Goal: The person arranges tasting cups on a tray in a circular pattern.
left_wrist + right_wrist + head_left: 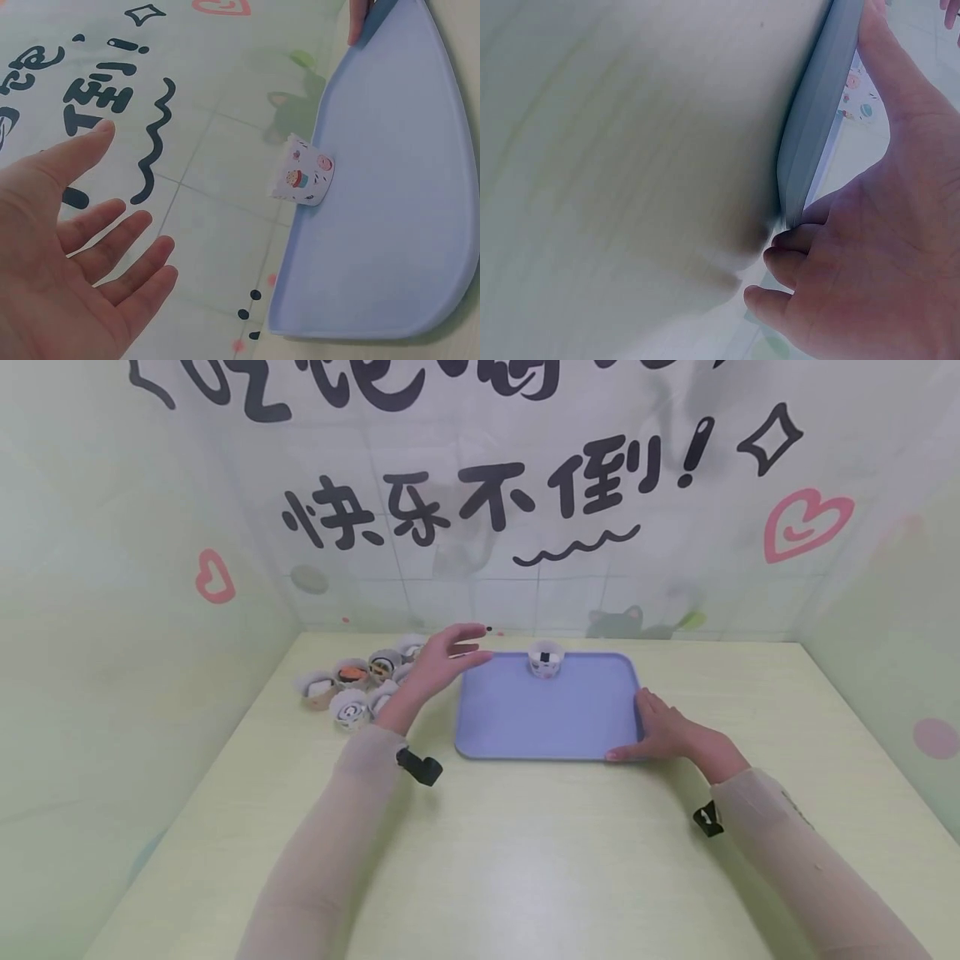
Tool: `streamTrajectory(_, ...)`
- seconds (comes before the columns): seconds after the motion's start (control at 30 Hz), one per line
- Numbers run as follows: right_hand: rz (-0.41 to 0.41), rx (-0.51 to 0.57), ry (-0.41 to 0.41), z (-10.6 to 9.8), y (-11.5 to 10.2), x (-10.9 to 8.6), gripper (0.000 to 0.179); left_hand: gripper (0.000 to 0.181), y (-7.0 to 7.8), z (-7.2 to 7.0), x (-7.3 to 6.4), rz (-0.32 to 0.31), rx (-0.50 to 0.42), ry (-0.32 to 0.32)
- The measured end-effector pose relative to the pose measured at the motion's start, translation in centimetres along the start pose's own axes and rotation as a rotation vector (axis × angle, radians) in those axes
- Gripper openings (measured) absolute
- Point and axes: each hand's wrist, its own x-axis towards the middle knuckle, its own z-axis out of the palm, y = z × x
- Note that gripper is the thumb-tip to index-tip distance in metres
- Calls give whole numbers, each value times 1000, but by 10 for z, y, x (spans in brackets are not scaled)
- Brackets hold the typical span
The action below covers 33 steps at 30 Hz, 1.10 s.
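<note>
A shallow lavender tray lies flat on the table. At its far rim stands a small printed paper cup, with cupcake pictures on its side in the left wrist view. My right hand grips the tray's near right corner, thumb at the near rim and fingers along the right side. In the right wrist view, that hand is against the tray's outer wall. My left hand hovers by the far left corner, fingers apart and holding nothing. Its palm and spread fingers show in the left wrist view.
Several small cups cluster on the table left of the tray, partly hidden behind my left hand; one has an orange filling. A printed white backdrop rises behind the table, with side panels left and right.
</note>
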Motion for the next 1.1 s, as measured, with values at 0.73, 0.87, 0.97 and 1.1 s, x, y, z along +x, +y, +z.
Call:
streamTrajectory(0.73, 10, 9, 8, 3, 6, 3, 127, 60, -9, -43, -25, -61, 13, 52)
streamTrajectory(0.87, 12, 7, 17, 9, 15, 8, 126, 60, -11, -49, -25, -66, 2, 68)
streamTrajectory(0.97, 1, 9, 24, 11, 19, 10, 128, 60, -13, -54, -26, -77, -7, 84)
streamTrajectory(1.1, 6, 9, 21, 11, 18, 9, 128, 61, -15, -60, -29, -84, -29, 108)
